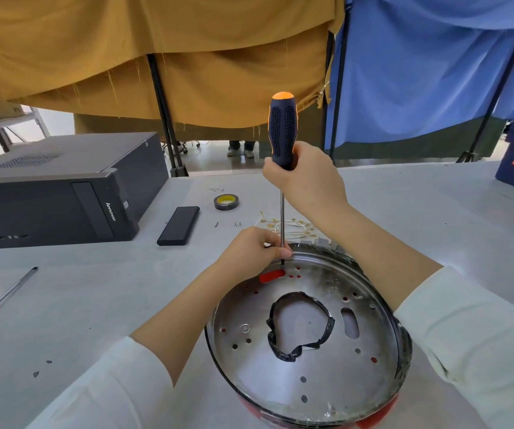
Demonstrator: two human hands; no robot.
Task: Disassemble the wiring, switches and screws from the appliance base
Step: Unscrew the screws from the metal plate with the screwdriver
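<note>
Steadying the shaft just above the appliance base [308, 329], the left hand [251, 250] is pinching it (for aim) while the right hand [305, 178] is gripping the screwdriver [282, 134] upright.

Legible text: one brand mark only.
"lenovo" in pale letters, running sideways, on front panel of dark computer case [64, 187] at left of bench [125, 289]; stamped marks on metal base [311, 382] unreadable.
</note>
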